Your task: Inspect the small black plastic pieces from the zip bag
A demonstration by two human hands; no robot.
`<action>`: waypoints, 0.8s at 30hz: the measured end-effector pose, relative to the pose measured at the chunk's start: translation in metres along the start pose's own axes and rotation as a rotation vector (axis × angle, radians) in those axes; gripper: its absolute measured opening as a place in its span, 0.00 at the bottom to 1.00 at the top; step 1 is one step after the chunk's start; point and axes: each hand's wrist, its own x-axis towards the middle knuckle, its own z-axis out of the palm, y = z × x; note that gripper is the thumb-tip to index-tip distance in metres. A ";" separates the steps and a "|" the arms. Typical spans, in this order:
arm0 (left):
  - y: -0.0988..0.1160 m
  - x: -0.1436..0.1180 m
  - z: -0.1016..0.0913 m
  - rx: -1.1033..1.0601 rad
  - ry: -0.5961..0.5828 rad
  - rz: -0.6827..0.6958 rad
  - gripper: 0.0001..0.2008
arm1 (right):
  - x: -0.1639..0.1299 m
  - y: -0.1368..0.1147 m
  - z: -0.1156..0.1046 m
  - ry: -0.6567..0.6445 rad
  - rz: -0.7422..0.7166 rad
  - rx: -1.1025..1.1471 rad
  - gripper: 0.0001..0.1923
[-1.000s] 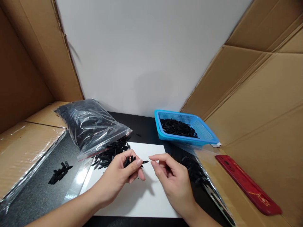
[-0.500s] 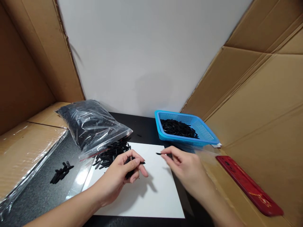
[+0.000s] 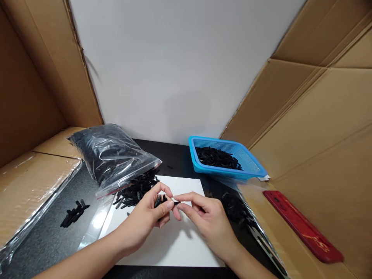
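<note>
My left hand (image 3: 145, 213) is curled around several slim black pieces, partly hidden by the palm and fingers. Between its thumb and index finger and those of my right hand (image 3: 207, 221), a short black piece (image 3: 177, 203) is pinched. The fingertips of both hands meet there, above a white sheet (image 3: 174, 254). Just behind my left hand, a loose pile of the same black pieces (image 3: 136, 190) spills from under a clear zip bag (image 3: 112, 155) stuffed with dark contents. What exactly the pieces are I cannot make out.
A blue basket (image 3: 203, 169) holding black pieces stands at the back right. More dark pieces (image 3: 236, 207) lie right of the sheet, and a small cluster (image 3: 74, 215) lies at left. A red, phone-like object (image 3: 302, 226) rests on the right. Cardboard walls (image 3: 325, 128) flank the table.
My right hand has moved left with its black piece, from apart over the sheet to my left fingertips. This uncovers the dark pieces at right. My left hand stays nearly in place.
</note>
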 end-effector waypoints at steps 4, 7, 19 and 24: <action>0.002 0.001 0.000 -0.025 0.005 -0.023 0.13 | -0.001 0.007 0.004 0.078 0.078 0.106 0.11; 0.006 0.001 0.001 -0.063 0.050 -0.078 0.12 | -0.001 0.009 0.002 0.120 0.086 0.126 0.10; 0.003 0.001 -0.002 -0.032 -0.009 -0.110 0.11 | 0.000 0.007 0.002 0.169 0.052 0.176 0.09; 0.007 0.000 0.000 -0.052 -0.022 -0.120 0.10 | 0.001 0.006 0.002 0.181 0.054 0.224 0.06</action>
